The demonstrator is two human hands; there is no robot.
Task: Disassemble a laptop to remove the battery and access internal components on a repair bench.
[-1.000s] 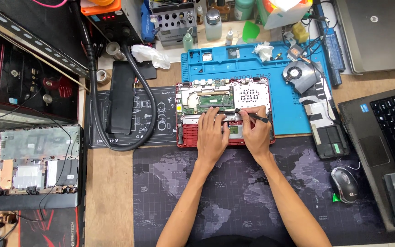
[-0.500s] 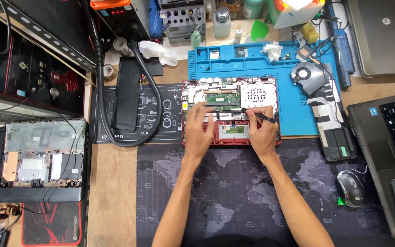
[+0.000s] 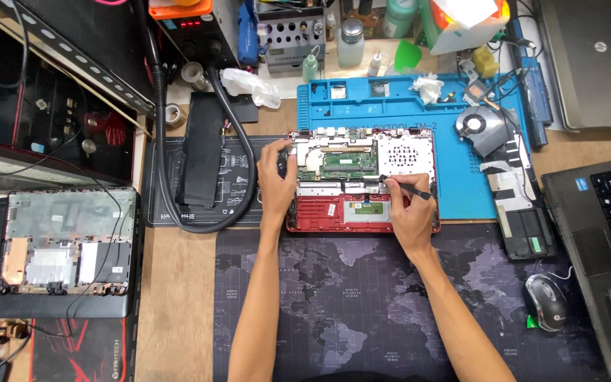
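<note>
An opened red laptop base (image 3: 334, 209) lies in the middle, its green circuit board (image 3: 348, 164) and metal plates exposed. My left hand (image 3: 276, 182) grips the base's left edge, thumb over the frame. Over the lower right part rests my right hand (image 3: 408, 209), pinching a thin black tool (image 3: 408, 186) whose tip points left at the strip below the board.
A blue work mat (image 3: 397, 106) lies behind the laptop, with a loose fan (image 3: 476, 126) and black parts on its right. A black battery (image 3: 203, 157) and hose sit left, a stripped laptop shell (image 3: 65, 247) far left, a mouse (image 3: 546, 301) and other laptops right.
My left hand slid from the middle of the red base out to its left edge. My right hand stayed on the right with the tool. The view shifted slightly.
</note>
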